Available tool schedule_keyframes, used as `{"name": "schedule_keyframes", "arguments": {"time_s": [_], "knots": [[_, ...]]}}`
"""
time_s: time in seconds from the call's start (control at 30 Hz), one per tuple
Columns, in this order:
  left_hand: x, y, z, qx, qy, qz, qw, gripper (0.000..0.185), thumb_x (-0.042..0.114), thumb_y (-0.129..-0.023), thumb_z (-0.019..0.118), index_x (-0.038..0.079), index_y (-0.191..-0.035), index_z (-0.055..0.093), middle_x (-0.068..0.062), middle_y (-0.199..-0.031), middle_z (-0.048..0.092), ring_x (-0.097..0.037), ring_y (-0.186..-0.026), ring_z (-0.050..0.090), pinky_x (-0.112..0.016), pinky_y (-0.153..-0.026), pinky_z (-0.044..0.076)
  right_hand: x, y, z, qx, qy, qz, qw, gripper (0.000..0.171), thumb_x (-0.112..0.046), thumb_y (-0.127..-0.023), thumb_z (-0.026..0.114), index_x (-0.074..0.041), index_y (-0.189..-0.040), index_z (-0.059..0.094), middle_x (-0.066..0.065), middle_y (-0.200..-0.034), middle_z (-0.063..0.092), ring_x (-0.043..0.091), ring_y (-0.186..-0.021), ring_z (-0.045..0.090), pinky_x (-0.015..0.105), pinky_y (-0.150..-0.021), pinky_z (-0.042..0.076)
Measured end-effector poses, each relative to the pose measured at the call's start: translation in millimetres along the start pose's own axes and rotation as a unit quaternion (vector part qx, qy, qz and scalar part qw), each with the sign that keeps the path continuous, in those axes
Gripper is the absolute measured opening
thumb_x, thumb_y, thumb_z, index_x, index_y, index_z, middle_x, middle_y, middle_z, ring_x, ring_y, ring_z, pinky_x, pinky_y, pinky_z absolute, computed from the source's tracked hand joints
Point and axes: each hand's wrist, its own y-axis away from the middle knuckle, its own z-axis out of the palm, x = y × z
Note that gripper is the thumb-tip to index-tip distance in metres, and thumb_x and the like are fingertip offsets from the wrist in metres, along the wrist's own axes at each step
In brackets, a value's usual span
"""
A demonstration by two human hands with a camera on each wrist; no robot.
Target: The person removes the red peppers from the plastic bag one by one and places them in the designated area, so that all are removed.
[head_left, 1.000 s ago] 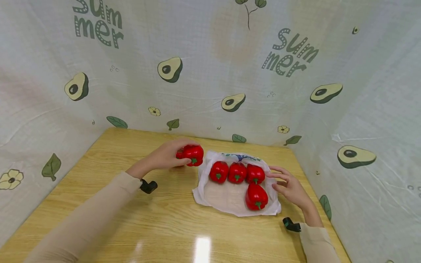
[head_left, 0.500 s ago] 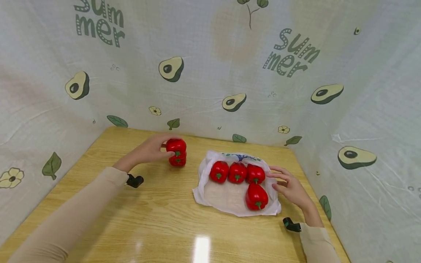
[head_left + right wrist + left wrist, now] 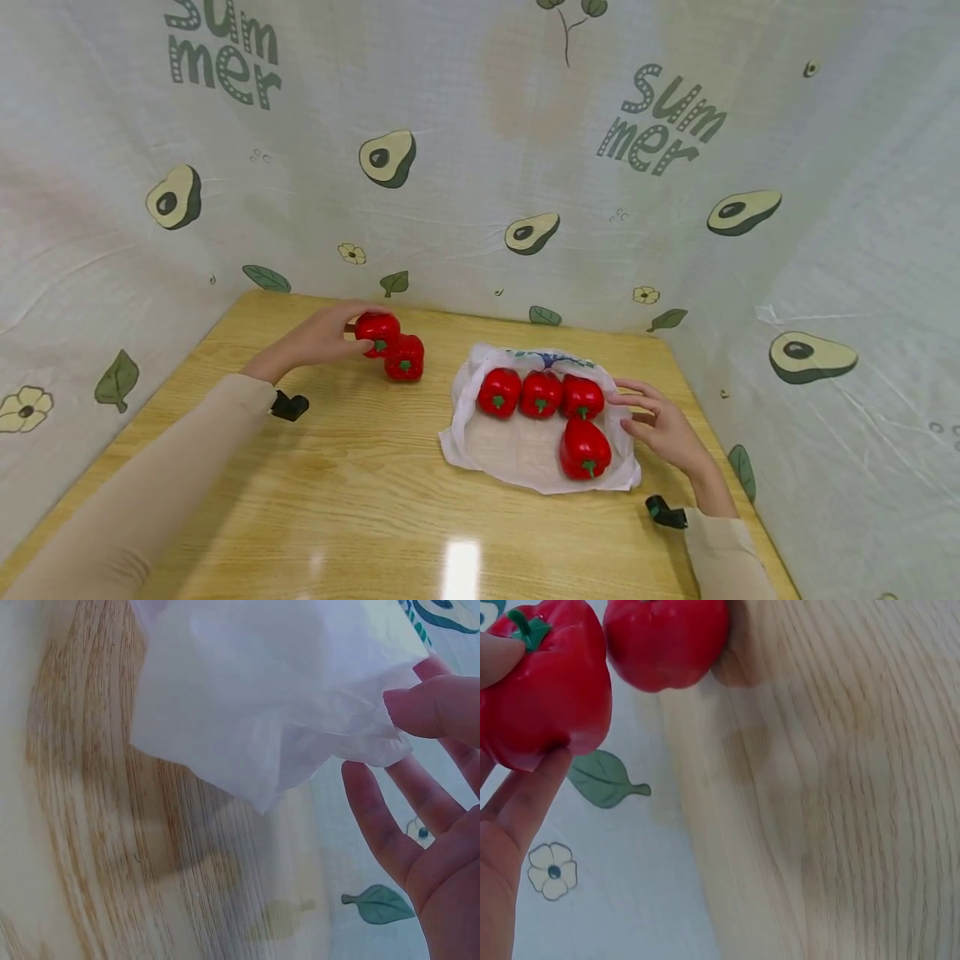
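The left hand (image 3: pixel 318 337) gripped one red pepper (image 3: pixel 377 332), fingers and thumb curled round it, just above the wooden table (image 3: pixel 360 500) near its far edge. A second loose pepper (image 3: pixel 405 358) stood on the table touching the held one. The right hand (image 3: pixel 663 429) rested with fingers spread and relaxed at the right edge of a white plastic bag (image 3: pixel 517 454), which lay flat. Four peppers (image 3: pixel 542 393) sat on it: three in a row, one nearer. That made six peppers altogether. An avocado-print cloth (image 3: pixel 465 167) walled the table in.
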Motion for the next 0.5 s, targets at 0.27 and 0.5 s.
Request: {"name": "schedule_keyframes", "arguments": {"time_s": [0.27, 0.5], "knots": [[-13.7, 3.7, -12.1, -0.002, -0.014, -0.012, 0.9998, 0.056, 0.008, -0.097, 0.073, 0.011, -0.151, 0.057, -0.014, -0.147, 0.062, -0.035, -0.129, 0.062, -0.058, -0.104, 0.054, -3, -2, 0, -0.002, 0.005, 0.008, 1.000, 0.041, 0.007, -0.097, 0.071, -0.010, -0.134, 0.073, 0.014, -0.158, 0.048, -0.006, -0.130, 0.048, 0.019, -0.097, 0.052], [-28.6, 7.7, -12.2, -0.007, -0.013, -0.008, 0.9999, 0.053, 0.003, -0.096, 0.074, 0.008, -0.146, 0.060, -0.013, -0.140, 0.066, -0.034, -0.125, 0.064, -0.058, -0.103, 0.055, -4, -2, 0, 0.000, 0.012, 0.019, 1.000, 0.040, 0.005, -0.097, 0.071, -0.011, -0.134, 0.074, 0.012, -0.158, 0.048, -0.007, -0.129, 0.048, 0.021, -0.098, 0.053]]}}
